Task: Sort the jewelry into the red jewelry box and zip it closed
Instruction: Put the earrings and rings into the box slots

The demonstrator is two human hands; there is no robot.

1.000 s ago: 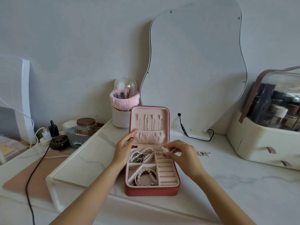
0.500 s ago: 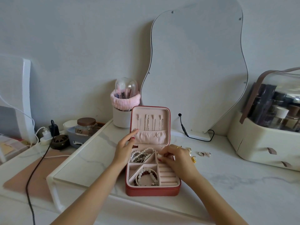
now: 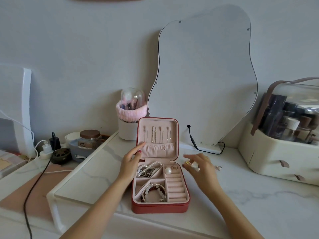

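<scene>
The red jewelry box [image 3: 160, 207] lies open on the marble top, its pink lid upright with several thin chains hung in it. Pearl strands [image 3: 150, 167] fill the back left compartment and beaded bracelets [image 3: 154, 192] the front one. A single round pearl [image 3: 168, 170] sits at the top of the ring rolls. My left hand [image 3: 130, 165] rests against the box's left side, fingertips touching the lid's edge. My right hand [image 3: 201, 169] hovers to the right of the box, fingers spread over a gold earring [image 3: 187, 163] and a white piece [image 3: 195, 166] on the table.
A small silver piece [image 3: 218, 168] lies on the table beyond my right hand. A wavy mirror [image 3: 203, 75] with a black cable leans on the wall behind. A cream cosmetics organiser [image 3: 279, 163] stands at the right, a brush holder [image 3: 128, 128] behind the box, and jars and chargers at the left.
My right hand left the box's ring section and moved right to the loose earrings on the table. A round pearl now lies in the box. My left hand stayed put.
</scene>
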